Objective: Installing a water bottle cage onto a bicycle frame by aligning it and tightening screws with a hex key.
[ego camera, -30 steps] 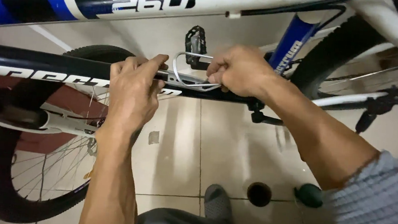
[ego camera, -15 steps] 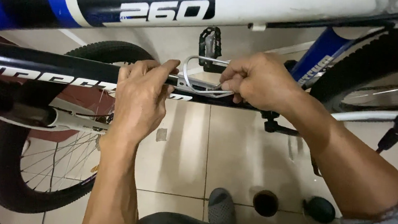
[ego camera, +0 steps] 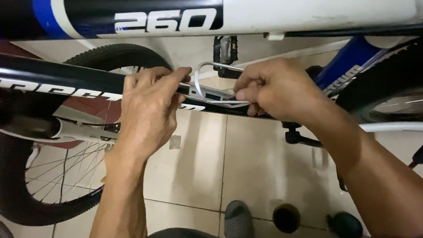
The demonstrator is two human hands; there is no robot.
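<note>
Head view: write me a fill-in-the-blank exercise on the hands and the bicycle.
1. Both hands work at a white wire bottle cage mounted on the ____ frame tube.
2. The left hand rests over that tube, the right hand to its ____.
3. The floor is covered with ____.

Missing words: black; right; tiles

spoked wheel (ego camera: 49,171), pedal (ego camera: 226,49), tiled floor (ego camera: 249,158)

2 hands (ego camera: 148,111) (ego camera: 275,89), 2 frame tubes (ego camera: 180,14) (ego camera: 47,76), 1 bottle cage (ego camera: 209,90), 1 pedal (ego camera: 226,49), 2 wheels (ego camera: 16,189) (ego camera: 404,74).
</note>
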